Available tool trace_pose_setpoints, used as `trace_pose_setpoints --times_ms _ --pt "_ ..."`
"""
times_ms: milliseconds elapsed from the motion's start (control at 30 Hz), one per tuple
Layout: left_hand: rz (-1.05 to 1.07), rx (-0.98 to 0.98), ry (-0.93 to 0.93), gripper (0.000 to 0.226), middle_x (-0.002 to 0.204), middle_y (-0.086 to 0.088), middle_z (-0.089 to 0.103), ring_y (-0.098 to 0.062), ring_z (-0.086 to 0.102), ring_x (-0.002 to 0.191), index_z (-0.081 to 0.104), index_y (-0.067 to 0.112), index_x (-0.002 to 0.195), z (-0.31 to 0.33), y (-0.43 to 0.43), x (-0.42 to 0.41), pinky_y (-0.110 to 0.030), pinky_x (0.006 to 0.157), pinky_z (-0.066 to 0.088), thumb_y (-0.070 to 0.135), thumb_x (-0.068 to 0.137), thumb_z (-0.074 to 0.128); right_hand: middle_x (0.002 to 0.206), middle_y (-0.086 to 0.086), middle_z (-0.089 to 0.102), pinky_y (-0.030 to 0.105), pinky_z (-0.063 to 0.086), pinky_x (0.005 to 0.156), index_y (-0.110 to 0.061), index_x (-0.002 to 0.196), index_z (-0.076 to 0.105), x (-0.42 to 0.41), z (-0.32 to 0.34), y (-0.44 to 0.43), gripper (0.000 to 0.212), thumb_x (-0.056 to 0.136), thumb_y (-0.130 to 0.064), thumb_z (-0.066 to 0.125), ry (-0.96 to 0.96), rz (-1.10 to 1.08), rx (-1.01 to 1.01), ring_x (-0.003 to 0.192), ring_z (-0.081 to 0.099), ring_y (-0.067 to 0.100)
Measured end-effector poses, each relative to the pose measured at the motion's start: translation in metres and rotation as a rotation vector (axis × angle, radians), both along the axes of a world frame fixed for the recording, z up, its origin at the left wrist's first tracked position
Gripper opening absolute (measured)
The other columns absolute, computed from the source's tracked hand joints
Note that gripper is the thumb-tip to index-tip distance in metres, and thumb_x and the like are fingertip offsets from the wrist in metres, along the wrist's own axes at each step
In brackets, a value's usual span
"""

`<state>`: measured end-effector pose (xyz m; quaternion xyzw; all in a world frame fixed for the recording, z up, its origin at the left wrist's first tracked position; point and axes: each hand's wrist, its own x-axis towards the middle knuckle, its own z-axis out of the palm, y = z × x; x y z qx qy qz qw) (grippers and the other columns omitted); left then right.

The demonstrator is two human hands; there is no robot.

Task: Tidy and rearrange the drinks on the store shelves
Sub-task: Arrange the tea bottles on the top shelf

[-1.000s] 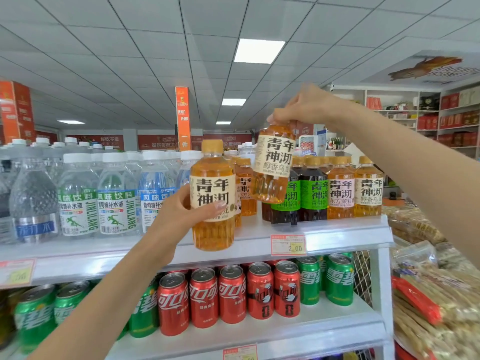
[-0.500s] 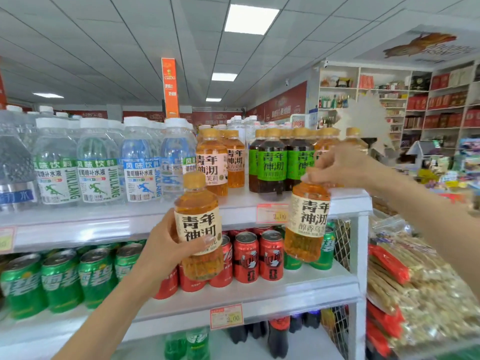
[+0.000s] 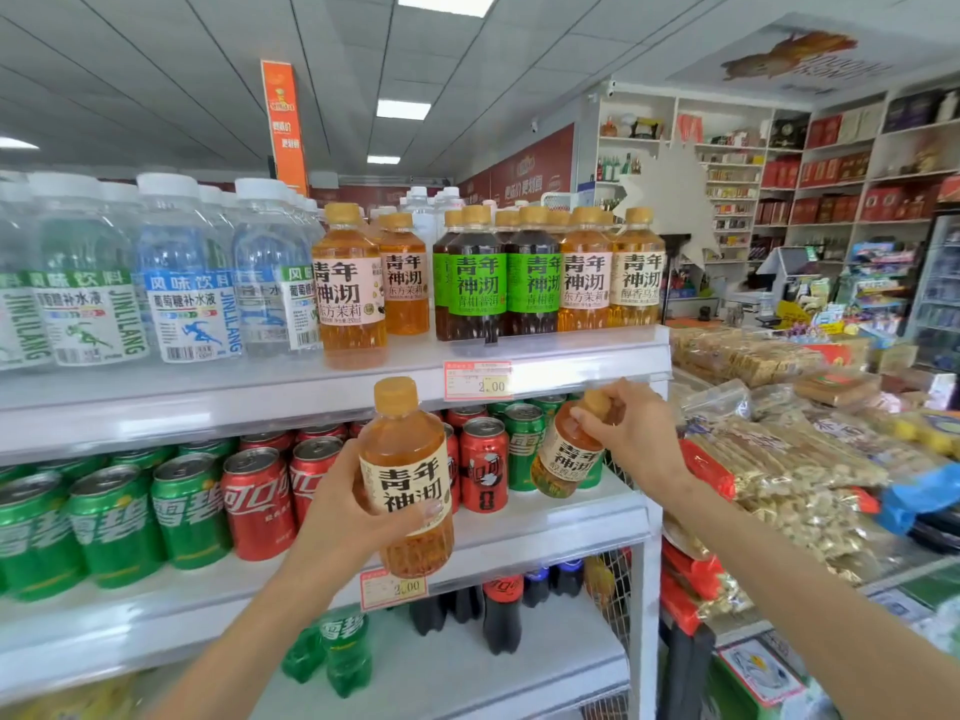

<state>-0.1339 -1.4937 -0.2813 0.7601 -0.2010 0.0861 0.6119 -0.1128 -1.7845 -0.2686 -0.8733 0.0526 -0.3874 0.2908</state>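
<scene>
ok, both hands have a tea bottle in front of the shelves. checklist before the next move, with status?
1. Left grip: the left hand wraps its fingers round the label of the upright tea bottle. Ok.
2. Right grip: the right hand holds the tilted tea bottle at the neck only. Probably not ok for setting it down straight.
3. Cap on the upright tea bottle: on, ok. Whether it is sealed: cannot tell.
4. Free slot: the top shelf has bare front edge between the amber bottle and the dark bottles. Ok.
5. Clearance: the tilted tea bottle's base hangs close in front of the green cans. Touching or not: cannot tell.
</scene>
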Motion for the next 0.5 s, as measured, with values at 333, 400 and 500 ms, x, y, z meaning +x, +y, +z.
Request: trace_pose_setpoints --times_ms 333,400,500 --pt "0.023 0.052 -0.018 0.070 0.096 0.017 0.062 0.016 0.059 0.079 0.042 0.046 0.104 -0.005 -0.005 -0.008 -0.009 0.058 0.044 0.008 0.061 0.082 0.078 0.000 0.055 0.025 0.034 0.064 -0.006 0.093 0.065 0.035 -0.029 -0.003 0.033 0.076 -0.033 0.075 0.006 -0.001 0.098 0.078 0.051 0.017" --pt "0.032 0.066 -0.014 0.069 0.097 0.017 0.063 0.013 0.060 0.080 0.043 0.045 0.104 -0.007 -0.005 -0.008 -0.011 0.061 0.044 0.009 0.060 0.083 0.078 0.002 0.060 0.025 0.036 0.063 -0.005 0.093 0.067 0.043 -0.029 -0.003 0.035 0.076 -0.035 0.075 0.005 -0.037 0.145 0.079 0.057 0.021" --pt "0.038 0.067 -0.003 0.072 0.099 0.015 0.064 0.011 0.061 0.082 0.044 0.044 0.109 -0.009 -0.007 -0.009 -0.011 0.061 0.044 0.009 0.060 0.083 0.091 0.007 0.071 0.028 0.048 0.066 -0.006 0.102 0.069 0.056 -0.028 -0.003 0.044 0.076 -0.041 0.073 0.066 -0.061 0.223 0.082 0.064 0.022"
